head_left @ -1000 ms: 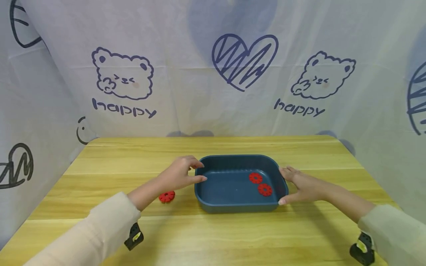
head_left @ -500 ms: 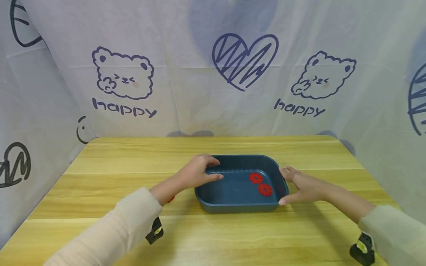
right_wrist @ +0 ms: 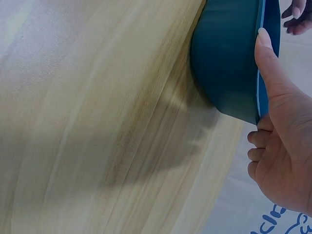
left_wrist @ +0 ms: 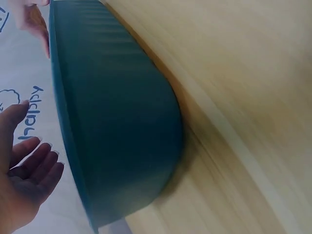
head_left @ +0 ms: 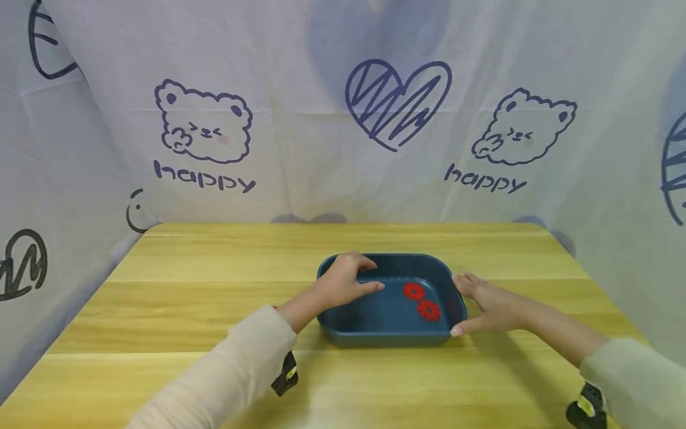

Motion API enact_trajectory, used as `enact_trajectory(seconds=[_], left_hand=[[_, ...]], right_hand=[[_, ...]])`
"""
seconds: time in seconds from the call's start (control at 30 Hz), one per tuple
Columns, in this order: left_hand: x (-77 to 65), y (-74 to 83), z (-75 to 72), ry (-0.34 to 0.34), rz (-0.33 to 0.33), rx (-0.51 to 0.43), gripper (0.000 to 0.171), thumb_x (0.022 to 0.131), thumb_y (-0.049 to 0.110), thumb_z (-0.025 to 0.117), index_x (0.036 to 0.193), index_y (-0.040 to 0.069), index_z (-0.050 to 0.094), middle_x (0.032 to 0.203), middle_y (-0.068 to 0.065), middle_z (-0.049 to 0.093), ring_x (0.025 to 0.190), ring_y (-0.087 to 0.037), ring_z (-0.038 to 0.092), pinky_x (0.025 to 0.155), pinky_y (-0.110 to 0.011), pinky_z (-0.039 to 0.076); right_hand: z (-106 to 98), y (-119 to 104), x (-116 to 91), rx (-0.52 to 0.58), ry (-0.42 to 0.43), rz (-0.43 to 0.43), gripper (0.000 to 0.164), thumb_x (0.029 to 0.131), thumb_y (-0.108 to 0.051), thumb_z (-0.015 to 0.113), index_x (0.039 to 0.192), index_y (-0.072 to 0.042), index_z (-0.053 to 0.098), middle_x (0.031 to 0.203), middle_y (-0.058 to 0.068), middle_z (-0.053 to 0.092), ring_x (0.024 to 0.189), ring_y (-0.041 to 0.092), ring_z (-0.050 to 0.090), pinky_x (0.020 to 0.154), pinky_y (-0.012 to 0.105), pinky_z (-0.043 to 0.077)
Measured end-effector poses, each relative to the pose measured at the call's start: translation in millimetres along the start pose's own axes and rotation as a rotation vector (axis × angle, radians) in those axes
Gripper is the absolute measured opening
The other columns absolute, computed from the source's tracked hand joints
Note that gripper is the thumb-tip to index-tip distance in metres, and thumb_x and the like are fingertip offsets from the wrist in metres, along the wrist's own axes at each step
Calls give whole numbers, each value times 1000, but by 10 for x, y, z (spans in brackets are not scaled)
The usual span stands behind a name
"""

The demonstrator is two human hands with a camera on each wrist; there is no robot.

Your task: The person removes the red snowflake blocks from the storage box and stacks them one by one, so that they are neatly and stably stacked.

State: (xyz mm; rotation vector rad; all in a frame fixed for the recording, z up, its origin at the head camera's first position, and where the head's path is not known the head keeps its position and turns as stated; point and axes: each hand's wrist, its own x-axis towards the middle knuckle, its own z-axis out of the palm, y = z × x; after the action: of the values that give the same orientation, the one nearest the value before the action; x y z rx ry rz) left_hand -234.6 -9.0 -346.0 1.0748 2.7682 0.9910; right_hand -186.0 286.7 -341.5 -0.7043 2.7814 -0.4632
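Note:
A dark blue rectangular plastic bin stands upright on the table, two red notched discs lying on the right part of its floor. My left hand hovers over the bin's left part, thumb and fingers apart with nothing between them; in the left wrist view that hand shows beyond the rim. At the bin's right end, my right hand grips the rim, thumb at the front corner and fingers toward the back corner. The right wrist view has its thumb lying on the rim. Behind my left wrist, another red disc is almost hidden.
The wood-grain table stretches out on both sides of the bin. A white cloth printed with bears and hearts hangs along its back and sides. Each sleeve has a black strap at the wrist.
My left hand has moved right, from the bin's left rim to over its inside, and my forearm now covers most of the loose red disc. The right hand keeps its place.

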Motion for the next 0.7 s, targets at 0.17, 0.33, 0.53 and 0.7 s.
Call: enact_trajectory(seconds=[0.17, 0.33, 0.53, 0.7], left_hand=[[80, 21, 94, -9, -19, -16, 43, 86, 25, 66, 118, -3, 60, 117, -18, 61, 110, -27, 58, 93, -37, 49], [164, 44, 170, -26, -25, -15, 44, 87, 25, 65, 118, -6, 59, 117, -18, 61, 111, -28, 57, 93, -37, 48], [256, 67, 267, -57, -71, -10, 47, 87, 25, 65, 121, -6, 57, 120, -18, 59, 113, -28, 56, 94, -36, 48], [343, 102, 350, -62, -79, 3, 45, 87, 25, 65, 121, -5, 58, 119, -17, 60, 112, -27, 56, 94, -34, 48]], right_hand=[[7, 6, -4, 10, -4, -4, 106, 72, -51, 73, 137, 18, 26, 143, 37, 24, 131, 58, 13, 102, 68, 21], [-1, 8, 1, 10, -9, -1, 106, 71, -52, 73, 137, 18, 26, 143, 37, 24, 132, 58, 13, 102, 68, 21], [-11, 1, 2, 14, -13, -1, 106, 71, -52, 73, 137, 18, 26, 143, 37, 24, 132, 57, 13, 103, 67, 20], [-14, 0, -4, 16, -15, 5, 107, 71, -52, 73, 137, 17, 26, 143, 37, 24, 132, 57, 13, 103, 67, 20]])
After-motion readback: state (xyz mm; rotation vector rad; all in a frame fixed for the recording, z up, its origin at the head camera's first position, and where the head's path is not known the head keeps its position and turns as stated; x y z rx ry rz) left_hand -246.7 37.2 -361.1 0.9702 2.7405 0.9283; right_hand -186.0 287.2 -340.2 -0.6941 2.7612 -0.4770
